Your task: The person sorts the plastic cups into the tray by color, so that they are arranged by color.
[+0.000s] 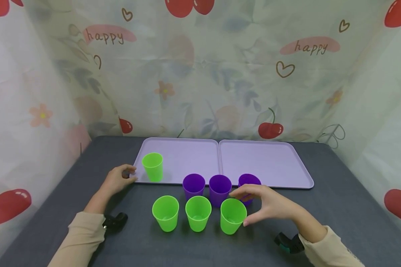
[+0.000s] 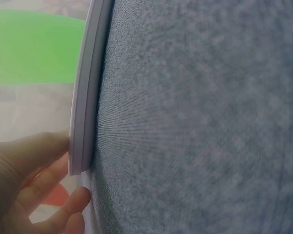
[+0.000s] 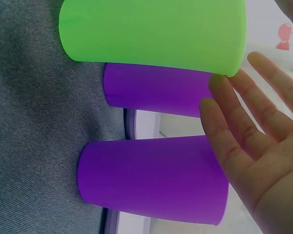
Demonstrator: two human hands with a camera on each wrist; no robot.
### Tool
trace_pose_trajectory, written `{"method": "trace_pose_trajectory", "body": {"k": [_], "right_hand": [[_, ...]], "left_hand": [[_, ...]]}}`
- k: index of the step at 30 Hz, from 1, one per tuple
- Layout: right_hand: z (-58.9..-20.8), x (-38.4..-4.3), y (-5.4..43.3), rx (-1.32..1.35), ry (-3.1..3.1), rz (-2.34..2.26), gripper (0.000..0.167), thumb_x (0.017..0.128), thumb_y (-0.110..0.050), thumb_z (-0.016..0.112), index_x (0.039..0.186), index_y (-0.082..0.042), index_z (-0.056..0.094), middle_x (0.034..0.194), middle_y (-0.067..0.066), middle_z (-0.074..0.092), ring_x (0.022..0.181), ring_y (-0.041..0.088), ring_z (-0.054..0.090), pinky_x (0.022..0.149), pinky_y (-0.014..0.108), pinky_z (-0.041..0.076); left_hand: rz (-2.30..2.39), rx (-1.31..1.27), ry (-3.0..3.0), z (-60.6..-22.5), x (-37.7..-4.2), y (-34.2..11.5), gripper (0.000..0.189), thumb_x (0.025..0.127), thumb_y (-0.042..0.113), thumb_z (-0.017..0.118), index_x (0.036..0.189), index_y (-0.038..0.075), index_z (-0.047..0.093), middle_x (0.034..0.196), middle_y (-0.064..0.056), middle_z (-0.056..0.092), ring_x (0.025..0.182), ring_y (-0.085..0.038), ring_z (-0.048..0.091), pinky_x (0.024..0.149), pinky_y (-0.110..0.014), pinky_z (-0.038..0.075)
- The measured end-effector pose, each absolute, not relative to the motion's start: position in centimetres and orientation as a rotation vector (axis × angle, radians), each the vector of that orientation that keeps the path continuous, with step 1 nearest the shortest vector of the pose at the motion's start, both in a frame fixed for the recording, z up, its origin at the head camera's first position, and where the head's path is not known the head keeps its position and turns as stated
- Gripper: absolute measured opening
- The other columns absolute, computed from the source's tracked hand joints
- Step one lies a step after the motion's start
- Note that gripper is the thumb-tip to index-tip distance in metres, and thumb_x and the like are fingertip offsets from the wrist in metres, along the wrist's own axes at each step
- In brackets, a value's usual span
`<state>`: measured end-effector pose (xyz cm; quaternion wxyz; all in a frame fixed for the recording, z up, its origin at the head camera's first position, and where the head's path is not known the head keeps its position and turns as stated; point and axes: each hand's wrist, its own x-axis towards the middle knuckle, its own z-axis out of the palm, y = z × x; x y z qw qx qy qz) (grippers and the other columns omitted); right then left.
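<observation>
My left hand [image 1: 117, 178] is at the front left corner of the left lilac tray [image 1: 190, 159], thumb and fingertips against its edge. On that tray stands one green cup [image 1: 153, 168], upright, just beside this hand. My right hand [image 1: 274, 203] is spread at the rightmost green cup [image 1: 230, 218], fingers behind its rim and thumb at its right side. That hand partly hides the right purple cup [image 1: 248, 180]. In the right wrist view the fingers [image 3: 229, 151] are straight and apart, close by the green cup [image 3: 151, 34] and a purple cup [image 3: 151, 180].
Left of the right hand stand two more green cups, the left one [image 1: 165, 215] and the middle one [image 1: 198, 215]. Behind them are two purple cups [image 1: 194, 187], close to the trays' front edge. A second lilac tray [image 1: 260, 161] adjoins the left tray. Printed curtains [image 1: 204, 74] enclose the grey table.
</observation>
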<state>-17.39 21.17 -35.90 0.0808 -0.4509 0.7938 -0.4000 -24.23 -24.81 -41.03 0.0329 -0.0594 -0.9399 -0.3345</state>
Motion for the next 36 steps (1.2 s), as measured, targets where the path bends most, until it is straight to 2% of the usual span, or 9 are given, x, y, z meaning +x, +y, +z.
{"method": "trace_pose_trajectory", "body": {"k": [17, 25, 36], "right_hand": [[-36.26, -17.09, 20.6, -1.39, 2.408, -1.156, 0.061, 0.07, -0.022, 0.082, 0.123, -0.007, 0.056, 0.116, 0.006, 0.062, 0.101, 0.011, 0.062, 0.084, 0.031, 0.052], [-36.35, -17.19, 20.53, -1.363, 2.448, -1.103, 0.055, 0.073, -0.027, 0.079, 0.121, -0.011, 0.058, 0.109, 0.002, 0.065, 0.095, 0.008, 0.062, 0.078, 0.03, 0.053], [-36.24, -17.17, 20.52, -1.385, 2.491, -1.079, 0.052, 0.074, -0.03, 0.078, 0.119, -0.012, 0.06, 0.107, 0.0, 0.066, 0.092, 0.006, 0.061, 0.077, 0.029, 0.053]], "left_hand": [[-1.025, -0.173, -2.908, -40.71, -23.86, -24.61, 0.034, 0.085, 0.012, 0.065, 0.114, -0.005, 0.059, 0.107, -0.025, 0.063, 0.095, -0.038, 0.06, 0.079, -0.048, 0.048], [-1.023, -0.175, -2.898, -40.9, -24.02, -24.66, 0.033, 0.085, 0.011, 0.065, 0.113, -0.006, 0.059, 0.106, -0.025, 0.063, 0.094, -0.038, 0.06, 0.08, -0.049, 0.048], [-1.028, -0.161, -2.916, -40.91, -24.07, -24.71, 0.035, 0.085, 0.013, 0.066, 0.114, -0.005, 0.059, 0.108, -0.025, 0.063, 0.094, -0.036, 0.059, 0.08, -0.048, 0.048]]}}
